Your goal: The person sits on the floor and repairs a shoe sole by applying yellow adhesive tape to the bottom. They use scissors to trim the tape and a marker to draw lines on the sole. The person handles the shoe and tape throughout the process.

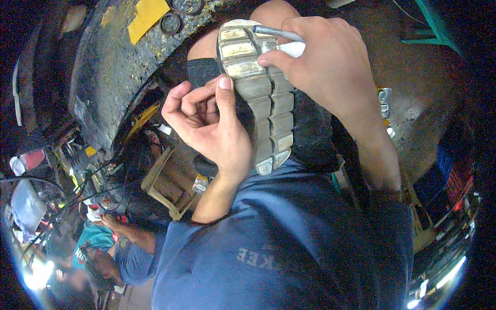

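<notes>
A shoe (263, 98) lies across my lap with its grey, segmented sole facing up; the blocks at the far end look pale and coated. My right hand (330, 57) reaches over that far end, fingers curled around a thin grey rod-like tool (276, 33). A white piece (293, 49) shows beneath those fingers; I cannot tell whether it belongs to the tool. At the sole's left edge, my left hand (212, 119) is closed in a pinch of thumb and forefinger. Whatever sits between those fingertips is hidden.
A worn, stained workbench (119, 67) at the upper left bears a yellow sheet (147, 19) and a dark ring (170, 24). Below it stands a wooden frame (160, 181). Another person (129, 253) works at the lower left. A green stand (434, 31) is at the upper right.
</notes>
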{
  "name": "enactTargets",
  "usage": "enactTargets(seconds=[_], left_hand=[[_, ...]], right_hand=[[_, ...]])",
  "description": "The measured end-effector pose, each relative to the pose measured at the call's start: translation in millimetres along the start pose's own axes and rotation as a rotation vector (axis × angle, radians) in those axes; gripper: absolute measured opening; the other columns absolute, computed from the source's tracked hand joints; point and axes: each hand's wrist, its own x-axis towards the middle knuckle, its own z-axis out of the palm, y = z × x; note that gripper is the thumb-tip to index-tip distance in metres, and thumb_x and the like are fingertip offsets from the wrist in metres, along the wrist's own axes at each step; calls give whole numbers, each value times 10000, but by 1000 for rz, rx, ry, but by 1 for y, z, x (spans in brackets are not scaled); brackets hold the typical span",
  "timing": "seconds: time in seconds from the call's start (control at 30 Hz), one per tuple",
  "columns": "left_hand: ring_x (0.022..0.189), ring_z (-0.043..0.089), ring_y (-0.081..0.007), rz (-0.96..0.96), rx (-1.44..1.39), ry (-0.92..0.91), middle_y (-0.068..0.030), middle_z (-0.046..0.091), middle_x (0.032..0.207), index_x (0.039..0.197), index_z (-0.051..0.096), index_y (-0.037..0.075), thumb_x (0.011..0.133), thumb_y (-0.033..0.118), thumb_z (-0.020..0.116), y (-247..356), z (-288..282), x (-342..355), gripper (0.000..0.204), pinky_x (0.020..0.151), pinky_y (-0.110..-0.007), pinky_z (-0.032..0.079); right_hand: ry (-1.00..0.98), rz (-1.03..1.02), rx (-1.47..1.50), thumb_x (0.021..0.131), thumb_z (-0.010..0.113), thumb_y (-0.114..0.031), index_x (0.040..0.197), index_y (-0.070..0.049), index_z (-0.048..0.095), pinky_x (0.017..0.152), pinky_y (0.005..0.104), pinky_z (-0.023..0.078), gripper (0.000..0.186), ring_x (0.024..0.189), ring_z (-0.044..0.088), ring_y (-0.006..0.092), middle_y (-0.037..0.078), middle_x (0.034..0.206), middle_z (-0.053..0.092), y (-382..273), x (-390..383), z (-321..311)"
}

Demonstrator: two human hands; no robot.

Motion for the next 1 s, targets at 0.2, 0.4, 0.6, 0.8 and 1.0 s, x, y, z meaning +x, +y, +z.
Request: enactTargets(seconds=[0.2,0.4,0.6,0.8,1.0], left_hand=[[918,689,-144,-3,8,-12,-88,710,965,1321,404,34,950,-20,755,-1,-1,3,514,851,-254,541],[912,686,-141,4,36,-13,-86,718,957,1311,413,31,934,-10,774,0,-1,6,523,839,-245,536],[913,686,-148,15,23,-3,-85,712,949,1304,420,34,929,-5,781,0,1,5,522,846,-253,530],[920,682,-147,49,6,-17,-76,706,941,1302,424,34,924,-10,782,-6,1,8,522,855,-262,524],[891,620,-129,0,106,-51,-64,680,978,1316,426,31,917,62,813,-5,-2,13,557,838,-257,481]], right_hand=[[-32,59,-167,776,850,-406,912,-106,777,753,515,587,337,790,739,397,181,804,748,-14,-1,3],[-42,70,-194,783,841,-402,899,-98,765,751,520,582,334,795,741,398,186,784,742,-19,-1,3],[-23,66,-236,778,842,-400,904,-95,761,747,519,584,339,795,744,391,191,784,740,-20,-2,5],[-6,47,-237,788,839,-392,866,-93,750,737,513,589,322,784,742,388,180,775,737,-21,-1,8],[-33,69,-279,795,838,-387,856,-94,751,728,506,595,312,765,744,380,176,766,733,-24,0,12]])
